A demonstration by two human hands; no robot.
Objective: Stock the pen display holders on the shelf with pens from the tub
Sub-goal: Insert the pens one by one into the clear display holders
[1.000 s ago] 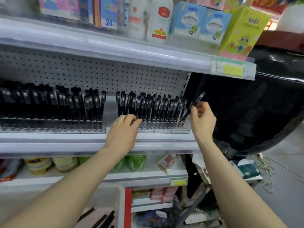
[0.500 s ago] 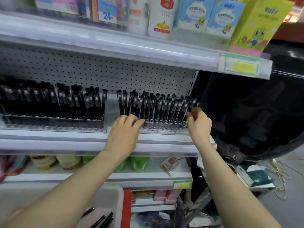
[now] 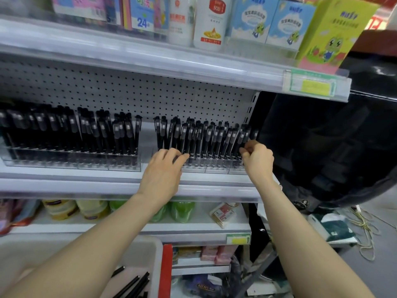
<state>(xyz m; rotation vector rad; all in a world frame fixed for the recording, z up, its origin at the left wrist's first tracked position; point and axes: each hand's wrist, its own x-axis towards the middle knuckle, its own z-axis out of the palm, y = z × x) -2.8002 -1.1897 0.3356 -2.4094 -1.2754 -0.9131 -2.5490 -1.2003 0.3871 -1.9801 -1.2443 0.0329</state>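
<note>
Two clear display holders stand side by side on the middle shelf (image 3: 86, 186), and both look close to full. The left holder (image 3: 71, 163) is packed with upright black pens, and the right holder (image 3: 214, 168) is filled along its whole row. The right hand (image 3: 257, 161) is at its far right end, fingertips curled and pinching the end pen (image 3: 246, 135), which seems to be settling into a last slot. The left hand (image 3: 163, 172) has straight fingers held together, resting on that holder's front left part, probably steadying it. A few loose pens (image 3: 133, 283) lie in the white tub (image 3: 155, 252) below, so a little stock remains to place, though free slots are hard to make out. Room is tight. The upper shelf (image 3: 150, 63) hangs over the pen tops, a black rounded object (image 3: 322, 151) crowds the right end, and the only bare stretch is the gap between the holders.
</note>
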